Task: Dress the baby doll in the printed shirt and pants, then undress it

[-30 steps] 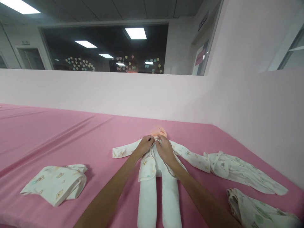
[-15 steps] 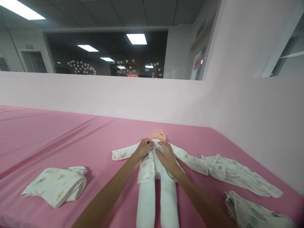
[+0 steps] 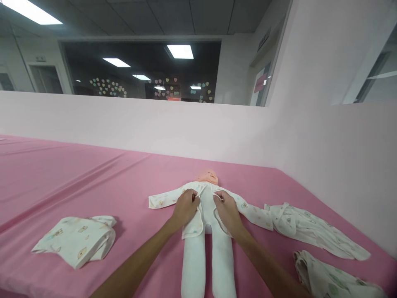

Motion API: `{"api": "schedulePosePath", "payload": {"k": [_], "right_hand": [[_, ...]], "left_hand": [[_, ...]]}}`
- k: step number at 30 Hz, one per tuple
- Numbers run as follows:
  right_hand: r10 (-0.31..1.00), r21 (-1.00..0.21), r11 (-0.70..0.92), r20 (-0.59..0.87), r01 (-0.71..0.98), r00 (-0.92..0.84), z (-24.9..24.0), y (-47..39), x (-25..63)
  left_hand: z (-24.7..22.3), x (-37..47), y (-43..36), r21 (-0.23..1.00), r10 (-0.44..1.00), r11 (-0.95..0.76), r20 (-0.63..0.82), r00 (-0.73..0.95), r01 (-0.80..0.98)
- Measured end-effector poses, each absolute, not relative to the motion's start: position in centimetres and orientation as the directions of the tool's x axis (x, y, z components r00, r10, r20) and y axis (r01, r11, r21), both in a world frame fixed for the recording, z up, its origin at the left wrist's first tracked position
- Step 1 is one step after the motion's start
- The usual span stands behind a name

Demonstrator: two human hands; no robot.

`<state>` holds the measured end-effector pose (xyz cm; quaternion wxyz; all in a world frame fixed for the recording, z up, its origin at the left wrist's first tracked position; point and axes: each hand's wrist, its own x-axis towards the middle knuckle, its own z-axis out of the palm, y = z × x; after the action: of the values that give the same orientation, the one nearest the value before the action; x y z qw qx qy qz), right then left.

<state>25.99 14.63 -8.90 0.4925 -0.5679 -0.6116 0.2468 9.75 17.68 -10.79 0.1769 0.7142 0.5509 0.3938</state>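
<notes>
A baby doll (image 3: 208,177) lies on its back with its head toward the wall and its white legs (image 3: 194,265) toward me. It wears a white printed baby jacket (image 3: 167,199), sleeves spread to both sides and the front parted over the white torso. My left hand (image 3: 187,207) pinches the jacket's left front edge at chest height. On the other side, my right hand (image 3: 228,211) has its fingers closed on the right front edge. Both hands partly cover the jacket's front panels.
Pink sheeting (image 3: 130,178) covers the surface. A folded printed garment (image 3: 76,240) lies at left. To the right, a crumpled white garment (image 3: 319,229) touches the jacket's sleeve end, and another garment (image 3: 335,277) sits nearer me. White walls (image 3: 130,124) border the back and right.
Both hands have come down from the neckline to the chest and moved apart. The jacket's front is now parted wider, with more white torso showing.
</notes>
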Motion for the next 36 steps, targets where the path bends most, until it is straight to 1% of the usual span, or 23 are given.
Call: {"api": "schedulePosePath", "payload": {"k": [3, 6, 8, 11, 14, 17, 20, 24, 28, 32, 36], "right_hand": [[0.933, -0.887, 0.243, 0.324, 0.392, 0.155, -9.0, 15.6, 25.6], [0.932, -0.884, 0.195, 0.302, 0.424, 0.201, -9.2, 17.3, 26.0], [0.931, -0.858, 0.171, 0.302, 0.483, 0.207, -9.2, 18.4, 26.4], [0.926, -0.794, 0.194, 0.342, 0.576, 0.161, -9.1, 19.4, 27.0], [0.913, -0.730, 0.234, 0.392, 0.642, 0.113, -9.1, 19.7, 27.0], [0.902, -0.710, 0.265, 0.422, 0.652, 0.093, -9.0, 19.9, 26.5], [0.903, -0.749, 0.265, 0.413, 0.607, 0.116, -8.9, 20.4, 25.6], [0.904, -0.829, 0.268, 0.393, 0.491, 0.169, -8.7, 21.2, 24.7], [0.905, -0.883, 0.275, 0.371, 0.379, 0.208, -8.9, 22.0, 24.5], [0.906, -0.917, 0.266, 0.344, 0.297, 0.248, -9.4, 22.4, 24.5], [0.913, -0.938, 0.275, 0.324, 0.213, 0.247, -9.9, 22.5, 24.4]], "left_hand": [[-11.4, 9.8, 18.0, 0.682, 0.910, -0.350, 0.411, 0.059, 0.642], [-11.6, 9.8, 19.0, 0.663, 0.905, -0.344, 0.423, 0.046, 0.665], [-11.4, 10.1, 20.1, 0.615, 0.908, -0.329, 0.414, 0.062, 0.716], [-10.7, 11.0, 21.7, 0.552, 0.907, -0.331, 0.409, 0.097, 0.766], [-10.3, 11.8, 22.7, 0.532, 0.908, -0.315, 0.411, 0.086, 0.786], [-10.2, 12.1, 22.9, 0.516, 0.907, -0.296, 0.415, 0.067, 0.804], [-10.3, 12.0, 22.7, 0.503, 0.902, -0.295, 0.427, 0.063, 0.813], [-10.6, 11.8, 22.7, 0.488, 0.899, -0.275, 0.437, 0.040, 0.829], [-10.8, 11.9, 22.7, 0.476, 0.889, -0.250, 0.457, 0.006, 0.843], [-10.8, 12.0, 22.4, 0.467, 0.875, -0.264, 0.483, 0.006, 0.844], [-10.7, 12.0, 22.2, 0.466, 0.860, -0.309, 0.509, 0.034, 0.829]]}}
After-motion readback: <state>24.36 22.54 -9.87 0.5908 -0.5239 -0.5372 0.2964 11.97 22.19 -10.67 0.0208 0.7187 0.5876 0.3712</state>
